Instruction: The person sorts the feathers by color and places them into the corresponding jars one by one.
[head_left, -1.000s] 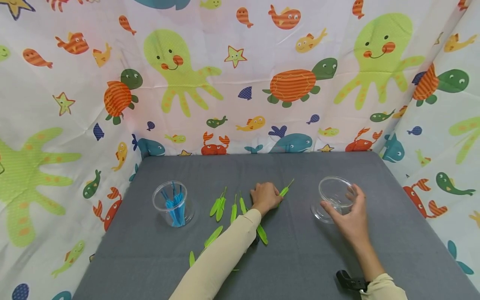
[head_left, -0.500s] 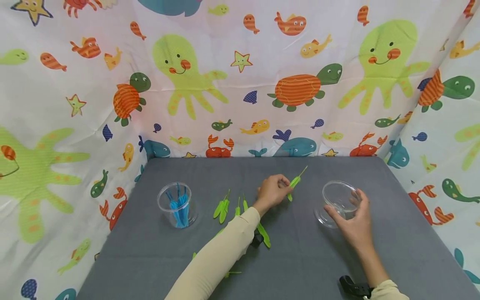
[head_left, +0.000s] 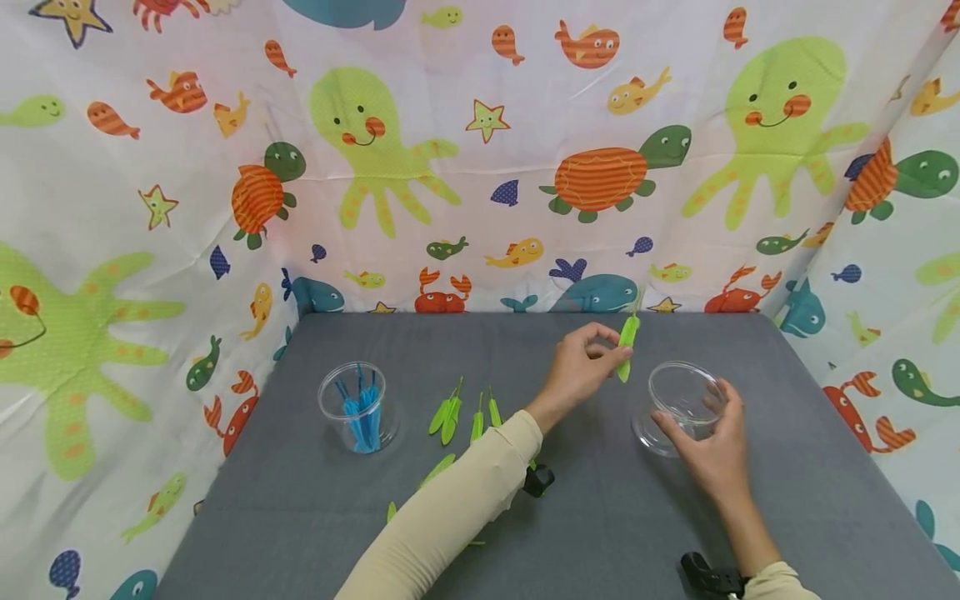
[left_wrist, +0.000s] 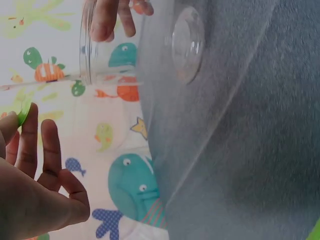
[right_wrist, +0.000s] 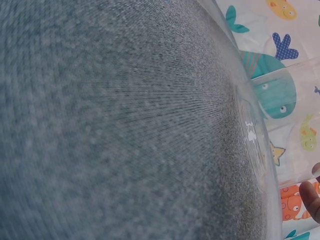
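My left hand [head_left: 581, 365] is raised above the table and pinches a slim green feather-like piece with a thin stem [head_left: 627, 348] between thumb and fingertips. That piece stands nearly upright, just left of a clear cup [head_left: 681, 407]. Around the cup's right side curls my right hand [head_left: 712, 446], thumb in front and fingers behind; the cup stands on the table. In the left wrist view, the green piece [left_wrist: 24, 114] shows at the pinching fingertips, while the other fingers are loosely bent. Only fingertips [right_wrist: 311, 200] of the right hand appear at the right wrist view's edge.
Another clear cup [head_left: 352, 408] at the left holds several blue pieces [head_left: 364, 421]. More green pieces [head_left: 447, 413] lie mid-table, partly hidden under the left sleeve [head_left: 457, 508]. A patterned curtain [head_left: 465, 183] encloses the back and sides of the grey table [head_left: 600, 525].
My left hand has picked up the green piece from the table and moved right and up with it, toward the cup. My right hand has kept its hold on the cup.
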